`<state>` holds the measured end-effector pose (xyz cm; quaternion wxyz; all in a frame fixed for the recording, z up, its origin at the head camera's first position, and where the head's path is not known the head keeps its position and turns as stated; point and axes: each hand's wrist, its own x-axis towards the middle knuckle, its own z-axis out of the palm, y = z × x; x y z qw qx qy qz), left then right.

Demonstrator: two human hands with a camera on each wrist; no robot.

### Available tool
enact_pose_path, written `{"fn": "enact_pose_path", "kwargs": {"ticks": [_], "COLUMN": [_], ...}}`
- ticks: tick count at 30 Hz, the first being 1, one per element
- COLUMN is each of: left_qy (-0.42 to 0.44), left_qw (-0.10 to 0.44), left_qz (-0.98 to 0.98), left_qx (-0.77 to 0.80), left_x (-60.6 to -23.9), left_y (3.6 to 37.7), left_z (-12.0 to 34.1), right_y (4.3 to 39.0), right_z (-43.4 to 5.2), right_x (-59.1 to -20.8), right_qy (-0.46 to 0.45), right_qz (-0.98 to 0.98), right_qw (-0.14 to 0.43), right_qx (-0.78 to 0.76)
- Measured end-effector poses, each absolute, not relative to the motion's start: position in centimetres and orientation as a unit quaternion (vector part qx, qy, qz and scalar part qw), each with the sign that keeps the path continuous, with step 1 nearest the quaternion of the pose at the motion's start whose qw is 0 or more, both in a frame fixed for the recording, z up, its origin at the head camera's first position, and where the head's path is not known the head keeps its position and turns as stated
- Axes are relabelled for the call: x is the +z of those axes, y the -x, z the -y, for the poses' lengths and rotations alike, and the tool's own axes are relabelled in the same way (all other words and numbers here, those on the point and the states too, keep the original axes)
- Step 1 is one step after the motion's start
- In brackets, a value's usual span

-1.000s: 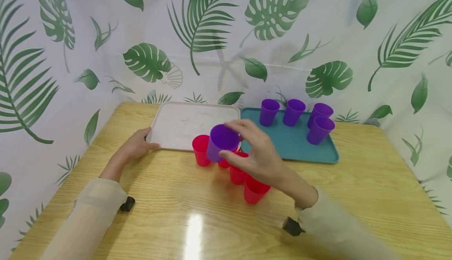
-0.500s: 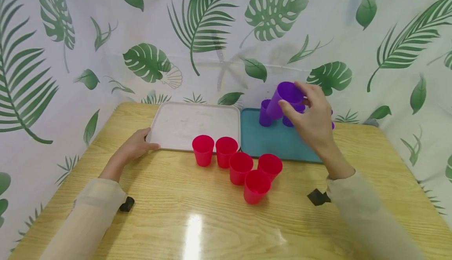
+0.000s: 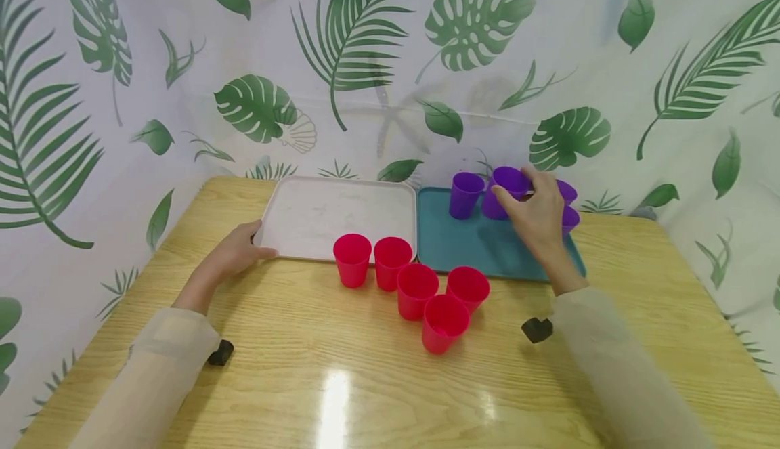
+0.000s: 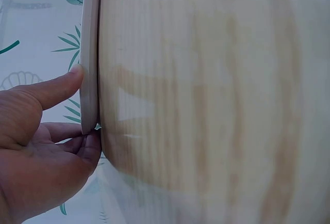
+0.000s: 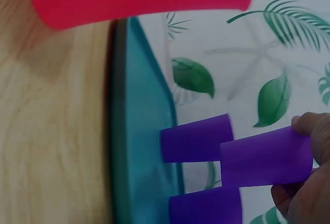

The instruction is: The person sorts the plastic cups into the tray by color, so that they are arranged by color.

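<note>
A purple cup [image 3: 506,195] is in my right hand [image 3: 539,219], pinched at the rim between thumb and fingers. The cup hangs upright over the back of the teal tray [image 3: 451,249]. In the right wrist view it overlaps two purple cups standing on that tray, one of them the near-left cup [image 5: 196,139], with its base higher than theirs. At the far left, my left hand [image 3: 234,252] grips the front left corner of the white tray [image 3: 323,212]. The left wrist view has the thumb on the tray's rim [image 4: 90,53] and the other fingers curled at its corner.
Several red cups stand upright in front of the trays, including a nearest red cup [image 3: 445,327]. More purple cups, such as a right-hand one [image 3: 567,191], stand behind my right hand. A leaf-print cloth [image 3: 378,49] hangs behind the wooden table [image 3: 262,368].
My right hand has carried the purple cup from above the red cups to the right, over the teal tray, then lowered it. The left hand and white tray have stayed put.
</note>
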<state>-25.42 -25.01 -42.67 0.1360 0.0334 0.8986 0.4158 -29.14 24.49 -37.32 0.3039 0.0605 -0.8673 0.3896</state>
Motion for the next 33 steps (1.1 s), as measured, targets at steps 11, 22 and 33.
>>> {"fn": "enact_pose_path", "kwargs": {"ticks": [11, 22, 33], "left_qy": [-0.038, -0.03, -0.027], "left_qw": [0.134, 0.137, 0.139], "left_qz": [-0.895, -0.9, -0.897], "left_qx": [0.424, 0.413, 0.418], "left_x": [-42.6, -42.6, -42.7], "left_y": [25.4, 25.4, 25.4], "left_z": [24.9, 25.0, 25.1], "right_y": [30.5, 29.6, 27.1], "right_z": [-25.1, -24.9, -29.1], "right_x": [-41.4, -41.0, -37.5], "right_qy": [-0.033, -0.056, -0.018], "right_qz": [0.897, 0.899, 0.847], "right_qw": [0.252, 0.25, 0.329], "right_qx": [0.362, 0.357, 0.417]}}
